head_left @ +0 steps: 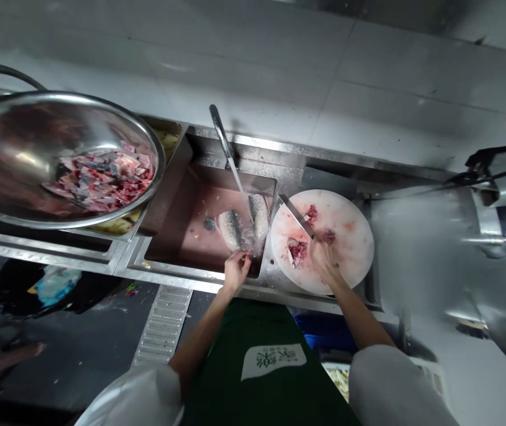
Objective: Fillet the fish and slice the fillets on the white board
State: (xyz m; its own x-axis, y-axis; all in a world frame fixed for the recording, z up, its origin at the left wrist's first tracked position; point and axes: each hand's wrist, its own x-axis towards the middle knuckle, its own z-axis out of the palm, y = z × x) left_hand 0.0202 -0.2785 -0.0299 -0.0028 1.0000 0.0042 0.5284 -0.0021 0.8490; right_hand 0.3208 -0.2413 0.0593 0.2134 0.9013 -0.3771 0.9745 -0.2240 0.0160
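My right hand [324, 259] is closed round the handle of a knife [296, 216], whose blade lies over the round white cutting board [350, 236]. Near it on the board are a chunk of red meat with skin [297, 251] and smaller red bits. My left hand [237, 269] is at the front edge of the sink [177, 236], fingers bent together; what they hold, if anything, is too small to name. Just beyond them two fish pieces [230, 229] [259, 216] lie in the sink, with water running from the faucet [234, 168] beside them.
A large metal bowl [17, 148] of cut fish [106, 177] stands at the left, over a tray of yellowish food [122, 223]. The tiled wall rises behind the sink. At the right are metal equipment and black cords. A bin with a black bag stands on the floor.
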